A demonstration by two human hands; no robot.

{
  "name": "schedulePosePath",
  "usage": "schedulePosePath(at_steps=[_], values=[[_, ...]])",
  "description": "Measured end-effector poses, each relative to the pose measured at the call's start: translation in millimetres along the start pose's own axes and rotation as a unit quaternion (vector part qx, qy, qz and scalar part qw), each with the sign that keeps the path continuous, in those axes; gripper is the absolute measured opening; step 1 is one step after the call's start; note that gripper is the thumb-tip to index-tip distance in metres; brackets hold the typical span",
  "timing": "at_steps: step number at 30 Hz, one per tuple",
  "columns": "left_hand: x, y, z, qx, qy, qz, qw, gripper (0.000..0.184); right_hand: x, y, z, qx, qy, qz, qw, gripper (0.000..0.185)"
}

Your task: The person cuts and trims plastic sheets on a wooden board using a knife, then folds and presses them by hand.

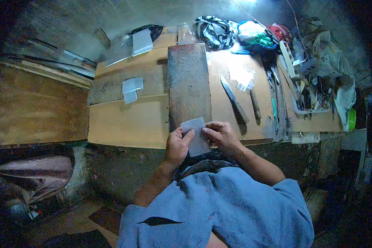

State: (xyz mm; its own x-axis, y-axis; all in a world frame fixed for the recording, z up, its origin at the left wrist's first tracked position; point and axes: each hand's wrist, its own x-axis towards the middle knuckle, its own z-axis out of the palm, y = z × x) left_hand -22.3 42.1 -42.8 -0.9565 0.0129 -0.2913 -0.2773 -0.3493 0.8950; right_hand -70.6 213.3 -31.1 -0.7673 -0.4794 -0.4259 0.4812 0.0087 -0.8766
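Between my two hands is a pale, flat, rectangular piece that looks like a plastic sheet or pouch [197,142], held near the table's front edge. My left hand [179,142] pinches its left side, thumb on top. At its right edge, the thumb and fingers of my right hand [221,135] are closed on it. Just beyond lies a dark, worn wooden board [189,82]. Similar pale pieces [132,88] rest on the table to the left, and a whitish stack [142,42] lies farther back.
A long knife [231,97] and a wooden-handled tool [255,105] lie on the right of the wooden table [128,124]. A striped black-and-white bag [215,33] sits at the back. A cluttered tray [314,108] of tools stands at the right edge, near a power strip [288,58].
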Motion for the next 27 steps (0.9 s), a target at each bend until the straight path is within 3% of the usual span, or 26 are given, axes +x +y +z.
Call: schedulePosePath(at_steps=[15,19,27], values=[[-3,-7,-4,-0.083,0.029,-0.028,0.996,0.022,-2,-2,-3,0.074,0.019,0.028,0.997,0.014],[-6,1,-4,-0.117,0.047,-0.063,0.99,0.021,-5,-8,-6,0.09,0.067,0.04,0.993,0.014],[-6,2,-16,-0.065,0.081,0.012,0.995,0.022,-12,-14,-22,0.145,0.108,-0.018,0.983,0.012]])
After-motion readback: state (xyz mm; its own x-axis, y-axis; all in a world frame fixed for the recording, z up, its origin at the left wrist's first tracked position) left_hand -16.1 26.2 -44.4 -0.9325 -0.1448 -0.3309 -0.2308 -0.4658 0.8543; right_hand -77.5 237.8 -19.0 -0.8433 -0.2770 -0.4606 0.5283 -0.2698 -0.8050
